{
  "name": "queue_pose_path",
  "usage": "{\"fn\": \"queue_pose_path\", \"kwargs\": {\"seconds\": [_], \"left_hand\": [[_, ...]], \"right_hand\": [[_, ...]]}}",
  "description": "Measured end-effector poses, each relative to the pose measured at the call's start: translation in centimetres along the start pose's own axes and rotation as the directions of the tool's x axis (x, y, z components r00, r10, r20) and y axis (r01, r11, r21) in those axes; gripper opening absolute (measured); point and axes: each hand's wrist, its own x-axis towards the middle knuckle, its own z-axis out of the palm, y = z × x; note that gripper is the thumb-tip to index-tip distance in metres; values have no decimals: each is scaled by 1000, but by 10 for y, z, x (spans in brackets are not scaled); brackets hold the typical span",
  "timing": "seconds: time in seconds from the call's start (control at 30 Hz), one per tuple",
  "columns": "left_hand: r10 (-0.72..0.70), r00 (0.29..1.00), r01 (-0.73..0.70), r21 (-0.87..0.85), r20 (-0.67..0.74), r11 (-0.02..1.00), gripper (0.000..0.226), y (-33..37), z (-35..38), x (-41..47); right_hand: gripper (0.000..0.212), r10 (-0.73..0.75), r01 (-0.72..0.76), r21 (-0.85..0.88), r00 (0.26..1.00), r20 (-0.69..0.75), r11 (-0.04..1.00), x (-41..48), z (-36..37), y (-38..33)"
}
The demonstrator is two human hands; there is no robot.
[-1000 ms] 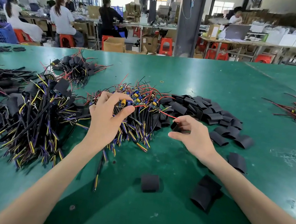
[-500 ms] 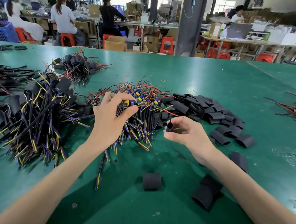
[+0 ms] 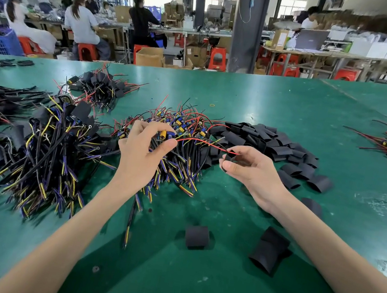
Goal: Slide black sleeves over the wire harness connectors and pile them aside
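the left hand [image 3: 144, 153] pinches a small harness unit with a yellow capacitor and blue parts [image 3: 165, 134] between thumb and fingertips, closed firmly on it. the right hand [image 3: 251, 168] is curled shut around a short black tubular sleeve [image 3: 228, 157], its open mouth facing left. a thin red wire [image 3: 203, 143] runs nearly level from the left grip to the sleeve, its tip at the opening, so the sleeve likely slides leftward along it. behind lie the loose pile of black sleeves [image 3: 272, 141] and, at far left, the heap of sleeved harnesses [image 3: 42, 147] on the green table [image 3: 215, 289].
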Motion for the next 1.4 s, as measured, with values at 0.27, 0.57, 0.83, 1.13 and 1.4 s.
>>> {"fn": "queue_pose_path", "kwargs": {"seconds": [0.27, 0.57, 0.83, 1.13, 1.4], "left_hand": [[-13, 1000, 13, -16, -6, 1000, 19, -2, -2, 2], [36, 999, -36, 45, -13, 998, 24, -6, -3, 0], [76, 996, -82, 136, 53, 987, 21, -4, 0, 0], [166, 977, -183, 128, 131, 975, 27, 4, 19, -14], [170, 972, -180, 55, 160, 982, 30, 7, 24, -21]], "right_hand": [[28, -54, 54, -7, 998, 20, 999, 1, -3, 1], [32, -71, 67, -122, 997, -27, 990, 6, -11, -1], [38, -179, 157, -422, 984, -13, 893, 3, -10, -3], [38, -390, 411, -740, 895, 217, 532, -6, 4, -3], [36, -438, 510, -747, 839, 324, 426, -12, 13, -1]]}}
